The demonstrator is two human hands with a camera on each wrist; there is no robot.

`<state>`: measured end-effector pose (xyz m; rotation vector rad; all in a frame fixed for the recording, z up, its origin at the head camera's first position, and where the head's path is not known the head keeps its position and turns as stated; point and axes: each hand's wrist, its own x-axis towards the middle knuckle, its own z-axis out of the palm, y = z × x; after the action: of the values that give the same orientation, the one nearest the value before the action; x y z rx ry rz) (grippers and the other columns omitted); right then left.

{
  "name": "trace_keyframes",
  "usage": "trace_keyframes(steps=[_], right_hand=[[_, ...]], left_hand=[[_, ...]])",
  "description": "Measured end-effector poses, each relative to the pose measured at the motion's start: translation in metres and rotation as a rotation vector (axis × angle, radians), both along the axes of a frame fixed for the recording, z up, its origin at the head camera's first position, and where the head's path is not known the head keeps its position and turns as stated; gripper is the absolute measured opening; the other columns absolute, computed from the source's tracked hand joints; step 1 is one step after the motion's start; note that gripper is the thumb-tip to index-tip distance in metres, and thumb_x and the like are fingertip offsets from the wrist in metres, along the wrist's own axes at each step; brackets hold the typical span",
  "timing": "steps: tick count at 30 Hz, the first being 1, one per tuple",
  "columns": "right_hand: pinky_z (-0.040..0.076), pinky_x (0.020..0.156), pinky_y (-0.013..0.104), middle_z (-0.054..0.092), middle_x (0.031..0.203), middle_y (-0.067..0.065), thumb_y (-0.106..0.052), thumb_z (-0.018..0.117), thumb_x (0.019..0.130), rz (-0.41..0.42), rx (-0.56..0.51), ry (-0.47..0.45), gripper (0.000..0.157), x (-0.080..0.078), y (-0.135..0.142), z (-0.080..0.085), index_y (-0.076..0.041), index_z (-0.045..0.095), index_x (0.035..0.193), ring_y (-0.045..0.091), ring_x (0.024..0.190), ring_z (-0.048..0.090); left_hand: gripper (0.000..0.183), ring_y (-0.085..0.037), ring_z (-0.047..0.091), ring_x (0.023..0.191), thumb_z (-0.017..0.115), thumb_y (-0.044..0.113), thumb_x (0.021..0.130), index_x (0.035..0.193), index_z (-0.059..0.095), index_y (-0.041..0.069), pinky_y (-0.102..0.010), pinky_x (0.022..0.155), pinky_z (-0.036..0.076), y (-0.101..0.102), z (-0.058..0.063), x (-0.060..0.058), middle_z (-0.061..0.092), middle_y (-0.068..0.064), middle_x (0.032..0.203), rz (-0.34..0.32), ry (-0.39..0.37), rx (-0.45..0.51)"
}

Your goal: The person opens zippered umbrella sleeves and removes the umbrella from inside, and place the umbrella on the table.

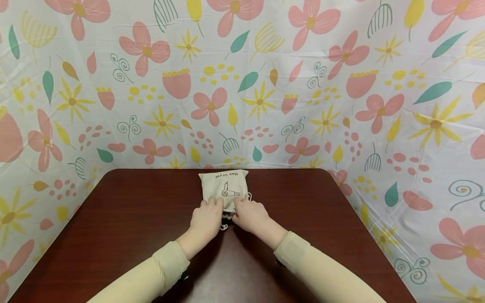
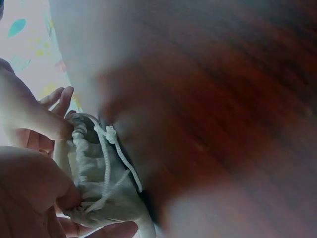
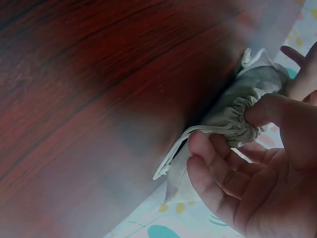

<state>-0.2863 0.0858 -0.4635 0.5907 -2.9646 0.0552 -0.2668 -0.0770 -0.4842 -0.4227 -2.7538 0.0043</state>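
Observation:
A cream cloth drawstring bag, printed with "Hair Dryer" and a hair dryer drawing, is at the table's far edge. The print appears upside down, and the bag's gathered mouth faces me. My left hand pinches the mouth's left side between thumb and fingers. On the other side, my right hand pinches the rim, its thumb pressed on the gathered cloth. White knotted drawcords hang from both sides of the mouth. What the bag contains is hidden.
The dark reddish-brown wooden table has a glossy top. Behind and along its sides hangs a white cloth with pink, yellow and green flower prints, close to the table's edges.

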Motion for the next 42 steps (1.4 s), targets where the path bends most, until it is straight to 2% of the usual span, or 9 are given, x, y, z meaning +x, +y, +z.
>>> trace_keyframes(steps=[6,11,16,24,31,39,42], right_hand=[[0.046,0.050,0.044,0.061,0.080,0.003,-0.032,0.071,0.081,0.003,-0.006,0.004,0.032,0.0010,0.0002,0.0006,-0.012,0.058,0.101,0.028,0.062,0.060],[0.046,0.052,0.045,0.062,0.080,0.003,-0.034,0.071,0.082,0.001,0.019,0.015,0.028,-0.0006,0.0013,-0.0003,-0.015,0.055,0.095,0.029,0.064,0.061],[0.046,0.051,0.045,0.062,0.081,0.003,-0.034,0.070,0.084,-0.009,0.043,0.002,0.027,-0.0004,0.0015,0.0005,-0.015,0.054,0.095,0.028,0.063,0.061],[0.047,0.054,0.046,0.065,0.086,0.006,-0.028,0.069,0.082,-0.032,0.040,-0.015,0.030,0.0007,0.0030,0.0022,-0.014,0.059,0.106,0.030,0.072,0.064],[0.048,0.057,0.046,0.066,0.090,0.007,-0.029,0.068,0.083,-0.042,0.060,-0.011,0.038,-0.0005,0.0035,-0.0002,-0.014,0.059,0.117,0.030,0.075,0.065],[0.048,0.056,0.045,0.065,0.086,0.007,-0.028,0.068,0.083,-0.044,0.062,-0.002,0.033,-0.0011,0.0053,-0.0008,-0.013,0.059,0.112,0.029,0.072,0.064],[0.047,0.055,0.046,0.064,0.085,0.008,-0.028,0.067,0.083,-0.054,0.060,-0.008,0.031,-0.0015,0.0071,-0.0007,-0.013,0.059,0.109,0.030,0.070,0.064]], left_hand=[[0.017,-0.029,0.053,0.072,0.064,0.012,0.091,0.100,0.050,0.010,-0.040,0.044,0.046,-0.0011,-0.0005,-0.0006,0.050,-0.010,0.087,0.000,0.001,-0.015],[0.017,-0.030,0.054,0.072,0.064,0.010,0.091,0.101,0.051,0.009,-0.040,0.044,0.046,-0.0010,0.0025,0.0014,0.051,-0.010,0.087,-0.013,0.004,-0.016],[0.020,-0.030,0.055,0.072,0.066,0.008,0.089,0.102,0.051,0.009,-0.041,0.045,0.047,-0.0009,0.0050,0.0037,0.052,-0.010,0.088,-0.028,0.007,-0.011],[0.047,-0.031,0.056,0.075,0.085,0.017,0.071,0.103,0.051,0.009,-0.041,0.045,0.047,-0.0023,0.0059,0.0039,0.052,-0.010,0.090,-0.045,-0.018,0.009],[0.021,-0.031,0.054,0.075,0.067,0.003,0.087,0.100,0.051,0.009,-0.041,0.046,0.048,-0.0023,0.0070,0.0041,0.051,-0.010,0.088,-0.040,-0.037,0.036],[0.027,-0.030,0.051,0.072,0.073,0.011,0.079,0.093,0.050,0.010,-0.040,0.043,0.044,-0.0041,0.0041,0.0016,0.049,-0.008,0.085,-0.022,-0.050,0.069],[0.023,-0.029,0.049,0.071,0.069,0.014,0.083,0.093,0.049,0.012,-0.039,0.042,0.043,-0.0052,0.0028,0.0010,0.048,-0.007,0.083,-0.002,-0.067,0.068]])
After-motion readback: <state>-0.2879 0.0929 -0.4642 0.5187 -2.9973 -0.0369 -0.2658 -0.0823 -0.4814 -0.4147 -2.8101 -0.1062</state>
